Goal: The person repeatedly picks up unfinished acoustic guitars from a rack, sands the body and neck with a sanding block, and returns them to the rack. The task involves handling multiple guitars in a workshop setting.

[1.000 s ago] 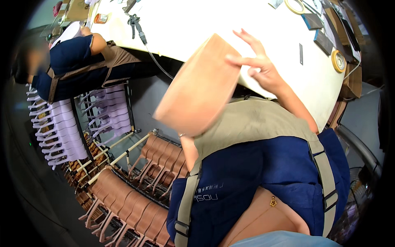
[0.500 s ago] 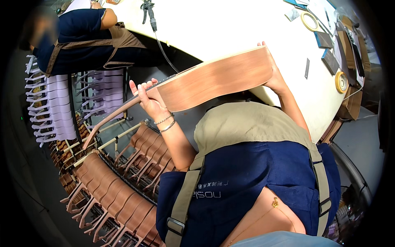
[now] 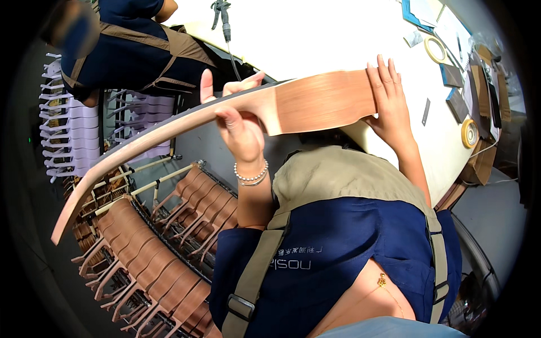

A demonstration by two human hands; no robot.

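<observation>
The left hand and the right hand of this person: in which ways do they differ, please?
The left hand holds the neck of the guitar, with fingers showing on both sides of it; the right hand rests against the guitar's opposite end, its fingers straight. The left hand has bracelets at its wrist; the right hand shows none. Both hands are bare and touch the same guitar.

White table (image 3: 332, 36) bears tape rolls (image 3: 465, 134), grey blocks (image 3: 457, 106).
</observation>
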